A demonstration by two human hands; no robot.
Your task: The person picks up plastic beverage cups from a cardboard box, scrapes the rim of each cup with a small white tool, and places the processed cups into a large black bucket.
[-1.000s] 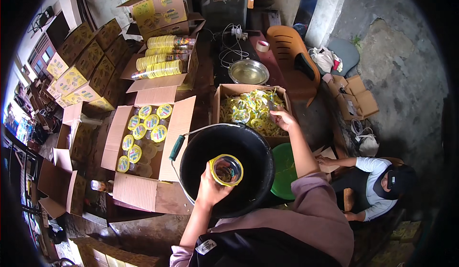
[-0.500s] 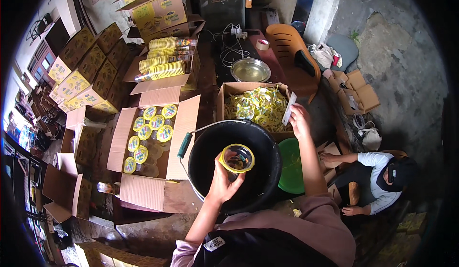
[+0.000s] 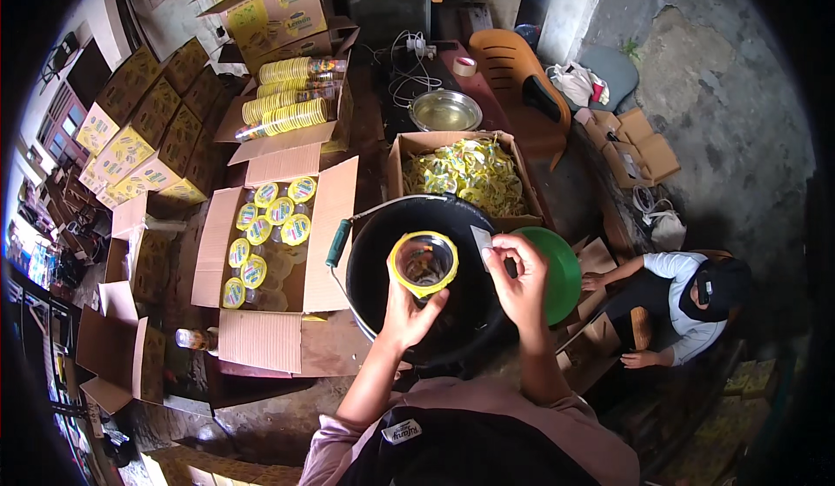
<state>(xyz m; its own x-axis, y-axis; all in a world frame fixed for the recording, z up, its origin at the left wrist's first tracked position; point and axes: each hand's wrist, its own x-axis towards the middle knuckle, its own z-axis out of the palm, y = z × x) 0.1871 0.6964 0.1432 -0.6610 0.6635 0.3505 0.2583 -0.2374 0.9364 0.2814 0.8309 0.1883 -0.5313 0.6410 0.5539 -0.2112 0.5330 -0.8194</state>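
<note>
My left hand [image 3: 405, 319] is wrapped round a clear plastic cup [image 3: 426, 264] with a yellow rim, held over a large black bucket [image 3: 369, 268]. The cup's inside looks dark; I cannot tell whether that is contents or the bucket showing through. In my right hand [image 3: 520, 281], fingers and thumb pinch a thin, flat, silvery strip [image 3: 481, 241]. It points up and left, just right of the cup and apart from it. A wire handle with a green grip [image 3: 339, 242] lies against the bucket's left side.
An open carton [image 3: 214, 251] with several yellow-lidded cups [image 3: 296, 229] stands left. Behind the bucket are a box [image 3: 395, 168] of yellow film scraps [image 3: 465, 173] and a metal bowl [image 3: 445, 112]. A green basin [image 3: 564, 264] sits right, near a seated person [image 3: 683, 299]. Stacked cups [image 3: 296, 119] lie farther back.
My right hand has come down and left with the strip, from beside the scrap box to near the cup. The cup has moved slightly up and left. The whole view has shifted a little.
</note>
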